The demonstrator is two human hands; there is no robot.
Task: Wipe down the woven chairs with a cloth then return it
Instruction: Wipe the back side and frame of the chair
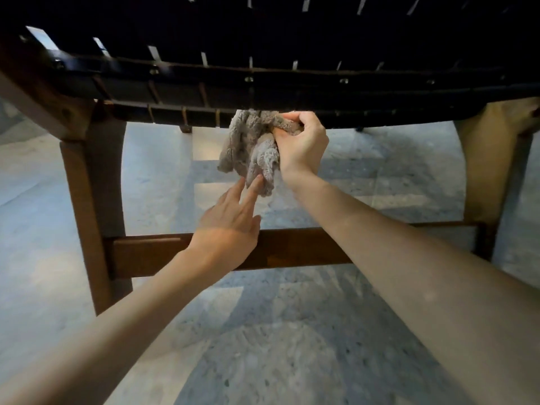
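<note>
Right hand [302, 144] fingers curled, grips cloth [248, 144]; left hand [230, 220] at its 7 o'clock, fingers straight, pointing 1 o'clock.

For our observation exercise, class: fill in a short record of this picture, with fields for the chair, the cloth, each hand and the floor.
chair: dark woven seat on a brown wooden frame, seen from low down
cloth: grey, fluffy, crumpled
right hand: grips the bunched cloth at the chair's front edge
left hand: straight fingers touching the cloth's hanging end
floor: pale speckled stone
</note>
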